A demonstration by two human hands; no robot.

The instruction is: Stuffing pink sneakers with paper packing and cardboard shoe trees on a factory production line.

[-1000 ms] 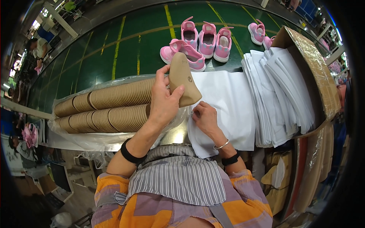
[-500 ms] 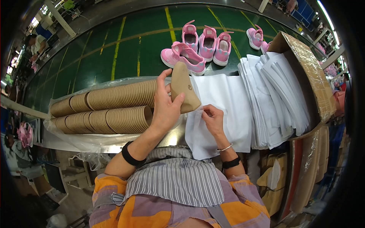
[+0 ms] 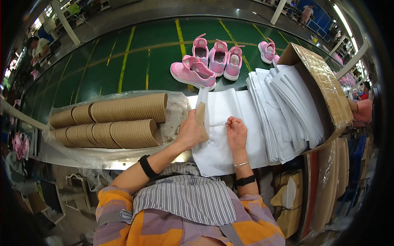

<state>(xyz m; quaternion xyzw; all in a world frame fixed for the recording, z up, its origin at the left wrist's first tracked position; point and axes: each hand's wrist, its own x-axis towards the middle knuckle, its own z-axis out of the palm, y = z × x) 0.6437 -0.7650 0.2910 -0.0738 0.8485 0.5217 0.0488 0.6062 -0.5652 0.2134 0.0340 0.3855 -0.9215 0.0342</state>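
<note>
In my left hand point(image 3: 189, 132) is a tan moulded-pulp shoe insert point(image 3: 200, 119), gripped by my closed fingers and turned nearly edge-on. It stands over the left part of a white paper sheet point(image 3: 219, 141) lying in front of me. A narrow strip of white paper rises just behind the insert. My right hand point(image 3: 237, 133) is over the middle of the sheet, its fingers curled in and nothing seen in them. Beyond the sheet is a pink shoe point(image 3: 192, 73).
Two rows of nested tan inserts point(image 3: 128, 108) lie in a clear plastic bag point(image 3: 174, 100) at left. A thick stack of white paper point(image 3: 283, 112) leans out of a cardboard box point(image 3: 328, 90) at right. Several more pink shoes point(image 3: 217, 57) stand on the green conveyor belt point(image 3: 111, 61).
The insert has turned from showing its broad face to nearly edge-on and come lower. My right hand has left the sheet's left edge and moved right, fingers curled.
</note>
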